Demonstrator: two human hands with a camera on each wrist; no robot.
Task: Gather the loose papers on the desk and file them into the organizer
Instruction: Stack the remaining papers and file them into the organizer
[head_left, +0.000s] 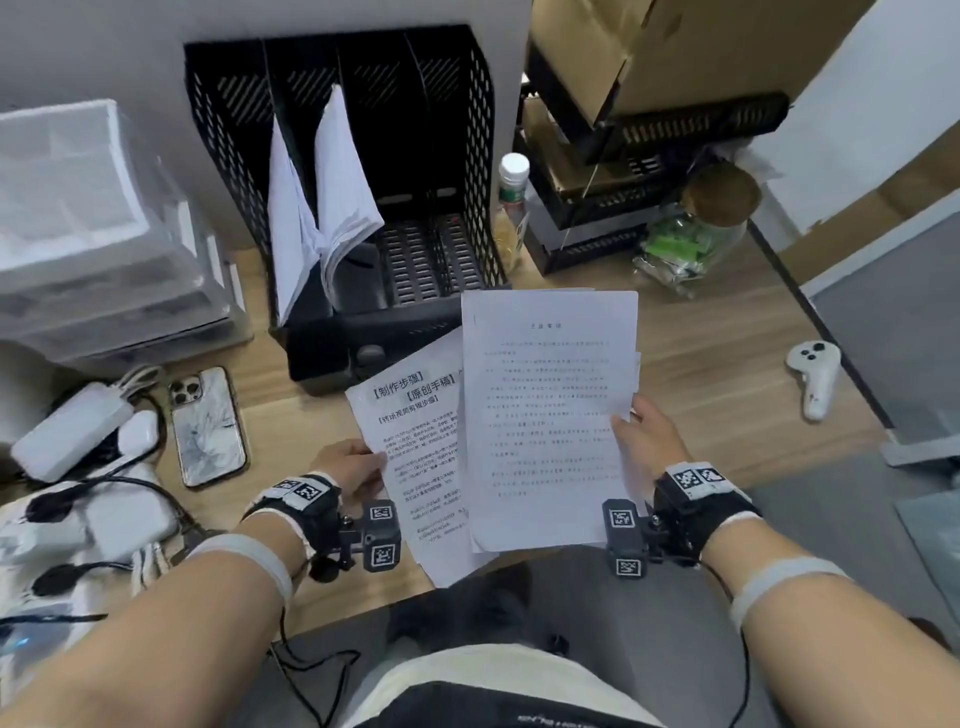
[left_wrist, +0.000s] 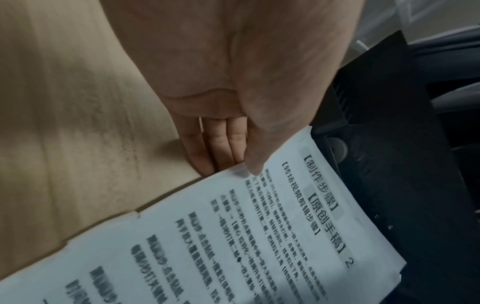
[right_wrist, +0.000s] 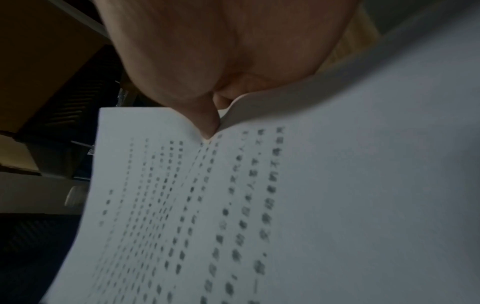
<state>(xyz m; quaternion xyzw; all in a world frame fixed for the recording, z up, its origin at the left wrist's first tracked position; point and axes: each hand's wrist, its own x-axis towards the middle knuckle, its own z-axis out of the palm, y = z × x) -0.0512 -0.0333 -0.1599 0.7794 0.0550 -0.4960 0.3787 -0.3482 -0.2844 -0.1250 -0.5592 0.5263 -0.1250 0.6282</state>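
My left hand (head_left: 349, 470) pinches the left edge of a tilted stack of sheets with bold headings (head_left: 415, 447) (left_wrist: 259, 236), thumb on top, fingers (left_wrist: 207, 148) underneath. In my right hand (head_left: 647, 434) is a second stack of fine-print pages (head_left: 550, 415) (right_wrist: 285, 195), pinched at its right edge with the thumb (right_wrist: 205, 121) on top, lifted and overlapping the left stack. Behind them stands the black mesh organizer (head_left: 478, 156), with white papers (head_left: 322, 202) leaning in its left slots; the right slots hold nothing.
On the wooden desk (head_left: 701, 338): a phone (head_left: 208, 426), white chargers and cables (head_left: 78, 431) at left, clear plastic drawers (head_left: 93, 234) far left, a bottle (head_left: 511, 208), a glass jar (head_left: 696, 228), black trays and cardboard boxes (head_left: 649, 62) at right, a white controller (head_left: 813, 376).
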